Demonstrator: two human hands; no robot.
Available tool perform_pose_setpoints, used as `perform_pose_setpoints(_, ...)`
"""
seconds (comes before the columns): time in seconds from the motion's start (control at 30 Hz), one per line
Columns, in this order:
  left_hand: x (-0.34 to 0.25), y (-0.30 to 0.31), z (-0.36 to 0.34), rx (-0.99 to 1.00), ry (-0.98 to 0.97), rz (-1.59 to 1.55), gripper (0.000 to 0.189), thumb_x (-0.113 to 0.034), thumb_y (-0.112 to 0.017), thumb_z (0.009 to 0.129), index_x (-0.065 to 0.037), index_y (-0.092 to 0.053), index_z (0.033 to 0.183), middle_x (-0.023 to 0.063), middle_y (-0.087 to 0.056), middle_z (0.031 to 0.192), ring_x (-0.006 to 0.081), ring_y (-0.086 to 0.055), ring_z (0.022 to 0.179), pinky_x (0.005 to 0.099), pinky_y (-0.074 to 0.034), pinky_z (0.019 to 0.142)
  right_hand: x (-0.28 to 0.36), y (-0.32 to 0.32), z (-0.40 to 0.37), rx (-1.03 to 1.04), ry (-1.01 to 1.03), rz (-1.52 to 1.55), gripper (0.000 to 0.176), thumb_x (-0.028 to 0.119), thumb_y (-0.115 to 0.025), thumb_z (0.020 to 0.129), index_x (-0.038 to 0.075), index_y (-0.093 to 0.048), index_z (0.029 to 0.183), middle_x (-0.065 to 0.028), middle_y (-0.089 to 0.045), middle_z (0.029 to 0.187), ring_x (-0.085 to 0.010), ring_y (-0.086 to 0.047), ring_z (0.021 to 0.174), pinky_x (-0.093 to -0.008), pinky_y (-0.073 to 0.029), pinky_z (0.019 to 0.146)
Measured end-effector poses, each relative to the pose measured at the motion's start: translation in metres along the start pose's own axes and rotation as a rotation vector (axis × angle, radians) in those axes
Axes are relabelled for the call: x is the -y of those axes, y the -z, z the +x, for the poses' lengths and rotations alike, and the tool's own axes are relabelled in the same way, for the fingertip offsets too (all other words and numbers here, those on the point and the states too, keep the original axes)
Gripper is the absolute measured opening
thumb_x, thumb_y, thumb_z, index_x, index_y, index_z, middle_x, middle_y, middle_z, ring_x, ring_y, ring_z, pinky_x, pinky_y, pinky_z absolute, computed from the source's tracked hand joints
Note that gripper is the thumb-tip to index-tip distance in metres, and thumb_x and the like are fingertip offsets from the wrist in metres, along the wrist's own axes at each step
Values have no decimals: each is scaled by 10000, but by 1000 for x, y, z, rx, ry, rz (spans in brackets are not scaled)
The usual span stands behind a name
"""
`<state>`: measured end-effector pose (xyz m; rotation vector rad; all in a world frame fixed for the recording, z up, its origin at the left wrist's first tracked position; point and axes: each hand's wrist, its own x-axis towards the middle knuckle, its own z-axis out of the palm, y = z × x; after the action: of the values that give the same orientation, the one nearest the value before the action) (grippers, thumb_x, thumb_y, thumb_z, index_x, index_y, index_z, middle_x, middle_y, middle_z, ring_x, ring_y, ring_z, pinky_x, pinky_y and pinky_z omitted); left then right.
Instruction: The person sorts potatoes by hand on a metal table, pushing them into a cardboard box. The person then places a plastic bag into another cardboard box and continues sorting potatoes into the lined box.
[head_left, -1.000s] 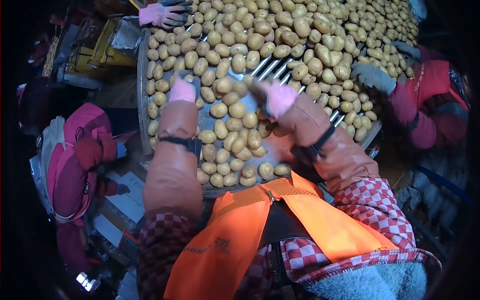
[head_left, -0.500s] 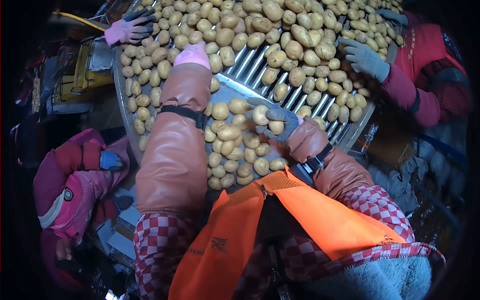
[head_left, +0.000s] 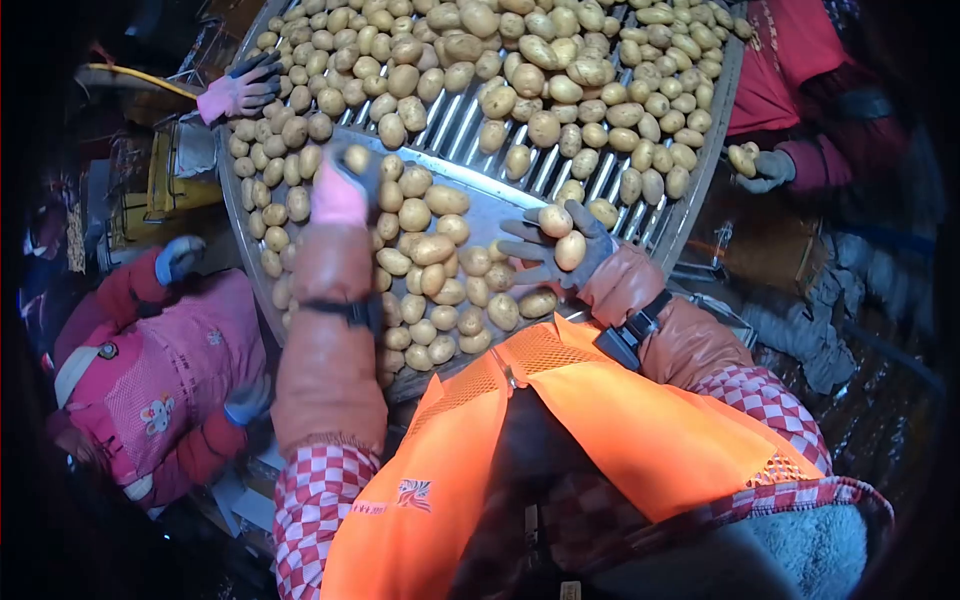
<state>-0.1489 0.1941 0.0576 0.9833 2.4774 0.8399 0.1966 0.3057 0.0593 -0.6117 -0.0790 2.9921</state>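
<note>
My left hand (head_left: 343,188), in a pink glove with dark fingers and slightly blurred, is closed around a potato (head_left: 357,158) beside the heap. Its fingertips are partly hidden. Two potatoes (head_left: 562,236) rest in my right hand (head_left: 590,240), which wears a grey glove and is turned up with several fingers stretched out. Between my hands, a group of loose potatoes (head_left: 432,250) lies on a smooth metal plate (head_left: 490,205). Beyond the plate's edge, more potatoes (head_left: 545,128) cover a bed of metal rollers (head_left: 445,125).
At the upper left, a co-worker's gloved hand (head_left: 240,90) touches the potatoes. Right of the table's metal rim (head_left: 712,130), another co-worker's grey-gloved hand (head_left: 768,170) holds potatoes. A person in pink (head_left: 165,380) is at the left, near a yellow frame (head_left: 180,165).
My left hand has drawn back from the heap and now shows a potato. My right hand's fingers have spread under its two potatoes. The right co-worker's hand has moved off the heap past the rim.
</note>
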Motion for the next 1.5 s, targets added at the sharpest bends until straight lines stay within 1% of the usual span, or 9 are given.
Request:
perform_pose_setpoints(0.27, -26, -63, -158, -332, -277, 275, 568, -278, -774, 788, -62, -583, 1277, 179, -644, 1165, 362, -607, 1070, 452, -474, 936, -23, -9, -38, 0, 51, 58, 515, 441, -518, 965, 44, -509, 1292, -190, -559, 1243, -407, -530, 1158, -564, -436, 984)
perform_pose_setpoints(0.47, -49, -94, -148, 22, -321, 97, 650, -398, -743, 820, -150, -525, 1379, 177, -536, 1363, 424, -389, 1349, 606, -248, 1133, 30, 129, -154, 100, 252, 19, 237, 312, -537, 936, 85, -565, 875, -191, -592, 1121, -338, -598, 881, -524, -555, 757)
perform_pose_setpoints(0.5, -51, -92, -139, 29, -387, 245, 634, -419, -725, 829, -173, -530, 1381, 156, -526, 1385, 397, -384, 1365, 631, -244, 1124, 32, 64, -192, -463, 372, -56, 316, 345, -533, 939, 52, -581, 1046, -208, -596, 1175, -357, -616, 946, -513, -576, 730)
perform_pose_setpoints(0.73, 29, -56, -176, 36, -41, 303, 551, -506, -635, 871, -321, -550, 1383, 42, -424, 1514, 272, -334, 1433, 691, -180, 1116, 59, 151, -314, -1162, 332, -1028, 490, 165, -649, 924, 10, -500, 1365, -153, -624, 1213, -277, -640, 1019, -415, -561, 825)
perform_pose_setpoints(1.0, 88, -10, -265, -31, 146, 600, 537, -335, -713, 834, -302, -565, 1350, 27, -393, 1523, 276, -312, 1439, 577, -232, 1155, 92, 56, -61, -682, 832, -1793, 348, 240, -704, 900, 54, -661, 1192, -171, -707, 1048, -252, -684, 960, -321, -524, 853)
perform_pose_setpoints(1.2, 38, -2, -292, -230, 474, 544, 519, -189, -684, 811, -212, -593, 1322, 81, -468, 1459, 336, -361, 1399, 542, -272, 1136, 85, 32, 50, -1093, 575, -2163, 561, 369, -760, 823, 92, -564, 1270, -245, -648, 1140, -422, -621, 1079, -450, -500, 929)
perform_pose_setpoints(1.27, 27, -31, -278, -331, -118, 479, 426, -190, -694, 798, -135, -655, 1219, 173, -581, 1299, 396, -517, 1238, 511, -382, 1069, 102, 48, 50, -988, 535, -2179, 513, 313, -766, 822, 88, -583, 1245, -225, -658, 1080, -384, -641, 1028, -435, -507, 899)
perform_pose_setpoints(1.4, -17, -62, -233, 86, -363, 475, 467, -418, -653, 832, -198, -631, 1243, 66, -520, 1398, 323, -410, 1353, 610, -263, 1087, 122, 29, -5, -590, 413, -869, 441, 231, -670, 845, 125, -596, 1267, -47, -623, 1132, -238, -611, 957, -368, -508, 841)
perform_pose_setpoints(1.5, 24, -45, -223, -67, -239, 589, 422, -547, -568, 883, -265, -679, 1176, 65, -519, 1415, 259, -428, 1351, 575, -268, 1086, 136, 54, -54, -392, 418, -841, 387, 279, -616, 898, 62, -626, 1218, -70, -644, 1003, -203, -622, 886, -357, -515, 790)
